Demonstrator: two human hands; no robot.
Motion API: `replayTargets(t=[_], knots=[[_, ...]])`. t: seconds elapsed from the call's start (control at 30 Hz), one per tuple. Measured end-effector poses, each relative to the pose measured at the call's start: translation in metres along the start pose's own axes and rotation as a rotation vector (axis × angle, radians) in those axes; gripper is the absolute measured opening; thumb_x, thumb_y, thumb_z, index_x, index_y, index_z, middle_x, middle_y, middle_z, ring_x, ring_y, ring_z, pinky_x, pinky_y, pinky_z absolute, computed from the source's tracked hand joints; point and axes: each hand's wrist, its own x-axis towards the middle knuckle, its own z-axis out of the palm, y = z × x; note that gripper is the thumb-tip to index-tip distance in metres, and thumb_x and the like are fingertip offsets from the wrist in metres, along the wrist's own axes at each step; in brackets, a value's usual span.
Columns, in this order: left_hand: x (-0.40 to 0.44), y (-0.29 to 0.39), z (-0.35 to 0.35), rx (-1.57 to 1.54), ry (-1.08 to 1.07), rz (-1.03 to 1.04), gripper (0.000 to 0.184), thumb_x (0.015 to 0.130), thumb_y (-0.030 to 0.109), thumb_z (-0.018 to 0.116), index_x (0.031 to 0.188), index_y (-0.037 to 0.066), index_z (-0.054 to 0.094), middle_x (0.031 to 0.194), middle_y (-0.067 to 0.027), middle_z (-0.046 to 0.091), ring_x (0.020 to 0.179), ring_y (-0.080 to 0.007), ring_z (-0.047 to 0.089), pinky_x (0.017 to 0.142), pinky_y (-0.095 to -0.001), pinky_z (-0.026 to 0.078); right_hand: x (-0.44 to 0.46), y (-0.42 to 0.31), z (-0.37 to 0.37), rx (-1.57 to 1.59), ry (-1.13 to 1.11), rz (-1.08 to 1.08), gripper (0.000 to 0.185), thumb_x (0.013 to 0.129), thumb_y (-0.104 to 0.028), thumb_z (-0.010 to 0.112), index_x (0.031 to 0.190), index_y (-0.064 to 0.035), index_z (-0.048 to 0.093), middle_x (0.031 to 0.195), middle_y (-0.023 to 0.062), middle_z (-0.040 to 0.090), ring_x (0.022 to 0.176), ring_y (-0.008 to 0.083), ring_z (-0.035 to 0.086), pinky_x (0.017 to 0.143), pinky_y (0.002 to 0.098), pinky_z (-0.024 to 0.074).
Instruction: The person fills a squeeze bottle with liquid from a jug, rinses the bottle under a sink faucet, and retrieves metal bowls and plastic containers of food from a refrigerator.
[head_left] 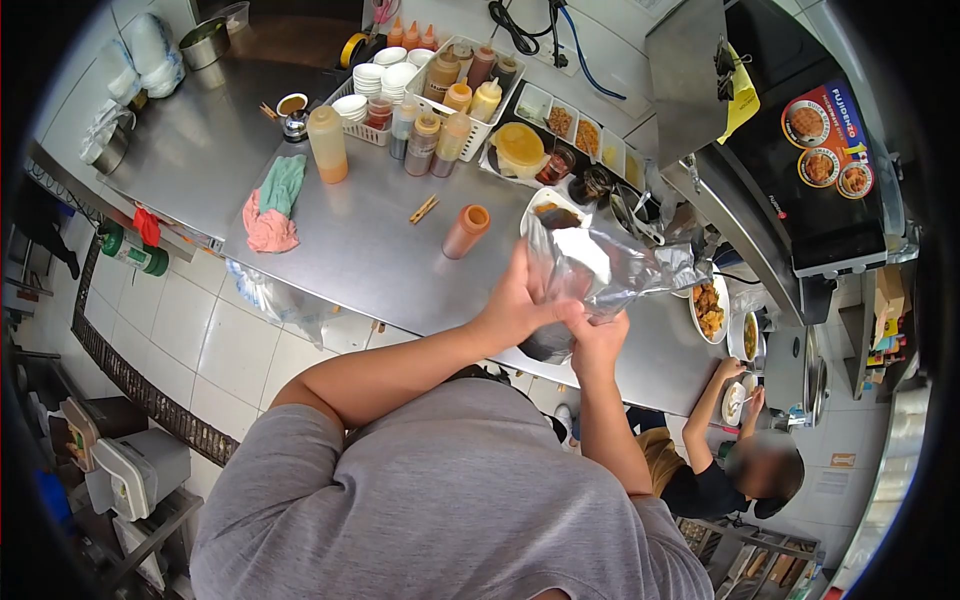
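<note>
Over the counter's front edge, my left hand (522, 305) and my right hand (598, 340) are both closed on a clear plastic bag (625, 275), thumbs close together. The bag spreads away from me and to the right; a white patch shows through it, and its contents are hard to make out. Just beyond the bag, a white container (556, 208) with dark brown contents is partly covered by it. Left of my hands stands an orange-red squeeze bottle (466, 232) with no cap visible. A wooden clothespin (424, 208) lies behind that bottle.
Several sauce bottles (422, 143) and a basket of white cups (370, 80) line the back. Pink and green cloths (275, 205) lie left. Topping trays (575, 125) stand behind. A bowl of fried food (710, 308) is right, near a co-worker (720, 480) handling a white dish (734, 402).
</note>
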Motion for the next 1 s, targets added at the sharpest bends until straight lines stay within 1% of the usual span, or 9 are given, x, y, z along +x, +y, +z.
replayTargets(t=[0.1,0.17,0.37,0.5,0.63,0.7,0.77,0.83,1.0], knots=[[-0.004,-0.009,-0.007,-0.133,0.056,-0.068,0.072,0.084,0.029,0.078,0.138,0.003,0.037,0.131,-0.0094,0.049,0.124,-0.0168,0.045,0.104,-0.0347,0.038,0.005,-0.003,0.0,0.029,0.008,0.004,0.048,0.07,-0.011,0.088,0.108,-0.0006,0.061,0.093,0.0047,0.067,0.082,0.0125,0.064,0.074,0.0263,0.052],[-0.008,-0.032,-0.016,-0.252,0.014,-0.441,0.061,0.084,0.032,0.079,0.131,0.006,0.049,0.121,-0.0042,0.057,0.121,-0.0144,0.047,0.1,-0.033,0.039,0.011,0.001,-0.007,-0.133,-0.045,-0.019,0.047,0.073,-0.005,0.085,0.113,0.0029,0.061,0.102,0.009,0.07,0.088,0.0146,0.066,0.08,0.0299,0.0539],[0.0,-0.041,-0.022,-0.284,0.025,-0.538,0.055,0.086,0.047,0.072,0.125,0.013,0.057,0.118,0.0009,0.06,0.114,-0.0121,0.05,0.093,-0.032,0.04,0.026,-0.01,0.005,-0.266,-0.041,0.008,0.041,0.075,-0.007,0.084,0.109,0.003,0.064,0.098,0.0074,0.071,0.082,0.0107,0.065,0.071,0.0256,0.0534],[0.004,-0.06,-0.022,-0.389,0.046,-0.507,0.057,0.086,0.052,0.07,0.126,0.014,0.057,0.12,0.0003,0.058,0.113,-0.0127,0.05,0.093,-0.035,0.041,0.034,-0.029,0.018,-0.259,-0.081,0.057,0.04,0.075,-0.007,0.084,0.109,0.0026,0.064,0.092,0.0075,0.071,0.075,0.0097,0.064,0.063,0.0236,0.052],[0.008,-0.059,-0.012,-0.561,0.083,-0.5,0.061,0.086,0.056,0.068,0.129,0.015,0.054,0.121,0.0001,0.057,0.111,-0.0142,0.052,0.09,-0.0369,0.045,0.049,-0.025,0.011,-0.497,-0.098,0.015,0.043,0.074,-0.017,0.085,0.106,0.004,0.064,0.08,0.007,0.07,0.064,0.0088,0.061,0.057,0.0246,0.0496],[0.01,-0.056,-0.008,-0.662,0.081,-0.499,0.07,0.082,0.059,0.07,0.135,0.016,0.054,0.127,0.0047,0.057,0.11,-0.0079,0.049,0.083,-0.0276,0.037,0.054,-0.028,0.011,-0.655,-0.096,0.012,0.047,0.072,-0.023,0.086,0.104,0.0037,0.065,0.079,0.0073,0.071,0.064,0.0093,0.061,0.059,0.0261,0.0502],[0.012,-0.056,-0.008,-0.67,0.071,-0.491,0.068,0.084,0.059,0.069,0.135,0.016,0.054,0.125,0.0045,0.057,0.115,-0.009,0.049,0.091,-0.0303,0.039,0.055,-0.034,0.014,-0.646,-0.1,0.015,0.046,0.071,-0.024,0.086,0.103,0.0016,0.067,0.079,0.0078,0.071,0.065,0.0102,0.062,0.061,0.0277,0.0511],[0.013,-0.058,-0.007,-0.686,0.11,-0.459,0.051,0.089,0.054,0.065,0.124,0.017,0.056,0.116,0.0014,0.06,0.102,-0.0126,0.055,0.087,-0.0346,0.046,0.056,-0.039,0.017,-0.722,-0.101,0.029,0.046,0.07,-0.024,0.086,0.105,-0.0001,0.067,0.08,0.0082,0.071,0.068,0.0113,0.063,0.064,0.0284,0.0517],[0.015,-0.056,-0.007,-0.768,0.093,-0.449,0.046,0.09,0.054,0.063,0.119,0.021,0.055,0.113,0.002,0.06,0.097,-0.0133,0.057,0.082,-0.0351,0.048,0.061,-0.049,0.026,-0.832,-0.122,0.014,0.046,0.069,-0.024,0.084,0.105,-0.0004,0.068,0.08,0.0115,0.072,0.069,0.0165,0.067,0.066,0.0308,0.0526]])
